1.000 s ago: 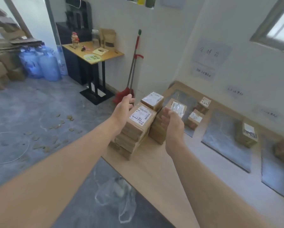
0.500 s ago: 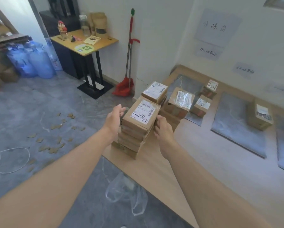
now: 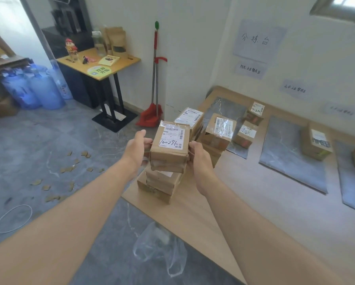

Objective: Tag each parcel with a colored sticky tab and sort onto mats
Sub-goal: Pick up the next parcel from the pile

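parcel stack (image 3: 161,182) at table (image 3: 244,202) corner | mats (image 3: 291,153) right | broom (image 3: 155,79) behind, seemingly wall-leaning

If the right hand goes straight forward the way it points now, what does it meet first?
The right hand already presses on the side of the top parcel, which the left hand grips too. Straight ahead, up and away along the table, it would probably meet the parcel with shiny tape first. Depth is unclear.

Both hands, left (image 3: 136,150) and right (image 3: 199,156), grip the top parcel (image 3: 170,144) above the stack (image 3: 161,183)
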The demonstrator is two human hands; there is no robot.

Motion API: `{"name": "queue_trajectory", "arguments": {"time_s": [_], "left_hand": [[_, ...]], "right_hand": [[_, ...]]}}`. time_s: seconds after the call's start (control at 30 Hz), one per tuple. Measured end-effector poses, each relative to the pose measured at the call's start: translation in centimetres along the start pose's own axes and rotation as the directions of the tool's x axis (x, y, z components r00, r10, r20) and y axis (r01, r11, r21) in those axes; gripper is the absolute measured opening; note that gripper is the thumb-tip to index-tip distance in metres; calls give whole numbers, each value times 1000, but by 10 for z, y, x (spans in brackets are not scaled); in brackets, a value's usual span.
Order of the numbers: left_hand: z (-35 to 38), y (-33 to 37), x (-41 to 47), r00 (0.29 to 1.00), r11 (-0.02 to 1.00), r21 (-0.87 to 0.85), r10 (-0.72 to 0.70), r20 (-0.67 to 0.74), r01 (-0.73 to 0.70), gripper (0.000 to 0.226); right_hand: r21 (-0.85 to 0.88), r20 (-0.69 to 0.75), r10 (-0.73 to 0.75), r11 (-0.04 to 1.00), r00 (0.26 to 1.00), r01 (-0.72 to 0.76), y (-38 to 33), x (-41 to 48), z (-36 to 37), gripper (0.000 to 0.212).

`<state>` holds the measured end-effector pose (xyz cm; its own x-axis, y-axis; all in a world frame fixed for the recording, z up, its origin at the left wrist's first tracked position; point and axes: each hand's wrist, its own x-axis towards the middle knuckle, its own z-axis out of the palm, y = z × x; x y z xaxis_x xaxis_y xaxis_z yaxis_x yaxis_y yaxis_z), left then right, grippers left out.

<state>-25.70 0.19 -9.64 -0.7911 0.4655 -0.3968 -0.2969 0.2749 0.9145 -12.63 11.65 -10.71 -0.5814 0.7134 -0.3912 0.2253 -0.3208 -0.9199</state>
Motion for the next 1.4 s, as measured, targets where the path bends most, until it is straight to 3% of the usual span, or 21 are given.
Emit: {"name": "queue_trajectory", "arguments": {"time_s": [0.37, 0.5, 0.77, 1.23, 1.4], "left_hand": [[-12, 38, -26, 995, 994, -52, 98, 25, -96, 63], [-13, 54, -34, 989, 990, -69, 125, 84, -120, 65], [10, 77, -52, 963, 979, -70, 200, 182, -190, 62], [131, 75, -95, 939, 985, -40, 170, 298, -166, 60], [194, 54, -129, 943, 991, -25, 135, 306, -133, 49]], "right_hand": [[31, -72, -124, 991, 990, 127, -36, -27, 17, 40], [55, -94, -154, 986, 984, 160, -47, -35, 15, 46], [101, -215, -245, 957, 945, 271, -64, -52, -13, 38], [200, -327, -283, 912, 902, 359, -63, -72, -143, 34], [233, -345, -259, 908, 902, 349, -44, -85, -213, 36]]}}
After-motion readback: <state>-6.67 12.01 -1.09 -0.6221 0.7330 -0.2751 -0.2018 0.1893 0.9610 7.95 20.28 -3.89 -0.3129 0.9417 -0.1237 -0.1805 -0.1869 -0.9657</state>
